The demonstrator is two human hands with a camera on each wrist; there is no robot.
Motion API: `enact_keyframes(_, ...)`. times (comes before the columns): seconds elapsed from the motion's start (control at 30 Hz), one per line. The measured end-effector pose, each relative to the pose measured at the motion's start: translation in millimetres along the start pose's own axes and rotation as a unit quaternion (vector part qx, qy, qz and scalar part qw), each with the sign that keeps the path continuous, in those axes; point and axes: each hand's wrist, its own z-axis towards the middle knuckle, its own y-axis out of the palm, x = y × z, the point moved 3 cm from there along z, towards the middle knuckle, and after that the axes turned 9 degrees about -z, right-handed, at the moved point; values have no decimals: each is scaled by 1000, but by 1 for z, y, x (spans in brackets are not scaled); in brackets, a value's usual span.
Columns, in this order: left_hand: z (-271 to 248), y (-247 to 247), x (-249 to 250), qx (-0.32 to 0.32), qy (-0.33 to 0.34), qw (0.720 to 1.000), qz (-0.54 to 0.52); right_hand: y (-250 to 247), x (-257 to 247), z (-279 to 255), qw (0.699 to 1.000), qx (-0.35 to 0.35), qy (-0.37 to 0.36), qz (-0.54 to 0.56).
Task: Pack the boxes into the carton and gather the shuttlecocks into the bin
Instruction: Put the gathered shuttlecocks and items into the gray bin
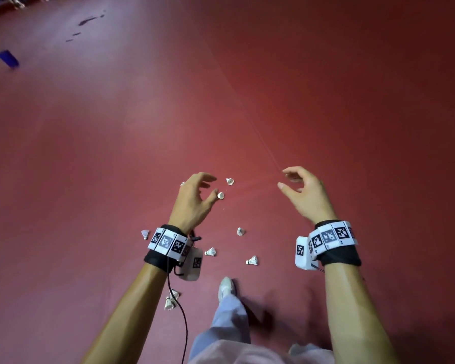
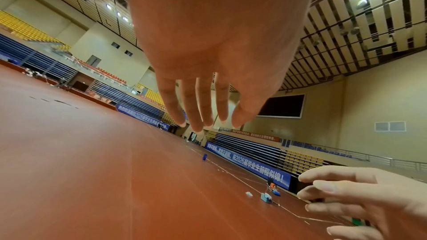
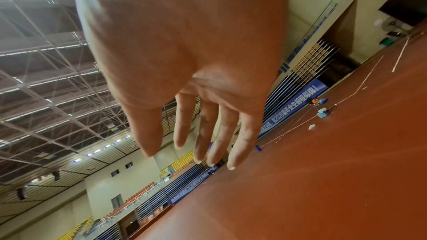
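Note:
Several white shuttlecocks lie scattered on the red floor, among them one (image 1: 229, 181) ahead, one (image 1: 241, 231) between my arms and one (image 1: 252, 260) nearer my feet. My left hand (image 1: 212, 185) hovers above the floor with loosely curled fingers and holds nothing; a shuttlecock (image 1: 220, 195) shows just past its thumb. In its wrist view the left hand (image 2: 203, 119) has straight, empty fingers. My right hand (image 1: 286, 178) is raised to the right, also relaxed and empty, as its own view of the right hand (image 3: 203, 151) confirms. A blue bin (image 1: 7, 59) lies far off at the upper left. No carton or boxes are clearly seen.
My trouser leg and pale shoe (image 1: 227, 286) stand among the shuttlecocks. A black cable (image 1: 179, 311) hangs from the left wrist band. Far down the hall a light blue object (image 2: 266, 197) sits by white floor lines, with bleachers and a banner (image 2: 254, 165) behind.

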Motion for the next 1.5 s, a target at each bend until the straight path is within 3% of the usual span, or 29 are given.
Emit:
enact_keyframes(0.17,84,17,-51,-52,26,998,-9,21,17,59,998,31,38,-34)
enact_keyframes(0.33,214,55,-102,-165,82,983,-7,49,32,119,987,102,99,-72)
enact_keyframes(0.47,297,94,-137,-275,141,951,9,83,40,143,974,122,158,-103)
enact_keyframes(0.6,335,148,-176,-373,183,908,52,127,70,140,964,63,211,-147)
enact_keyframes(0.73,329,209,-247,-459,170,861,138,187,131,115,952,-20,266,-147)
enact_keyframes(0.9,279,278,-389,-542,135,787,261,288,255,62,917,-145,346,-136)
enact_keyframes(1.1,221,351,-579,-566,66,753,329,416,440,-27,866,-246,406,-158)
enact_keyframes(1.23,199,409,-679,-575,81,743,332,482,535,-53,845,-329,363,-212)
enact_keyframes(1.4,186,482,-776,-584,121,717,360,569,629,-58,816,-427,255,-296)
enact_keyframes(1.5,180,518,-824,-591,142,697,380,613,663,-47,787,-459,261,-320)
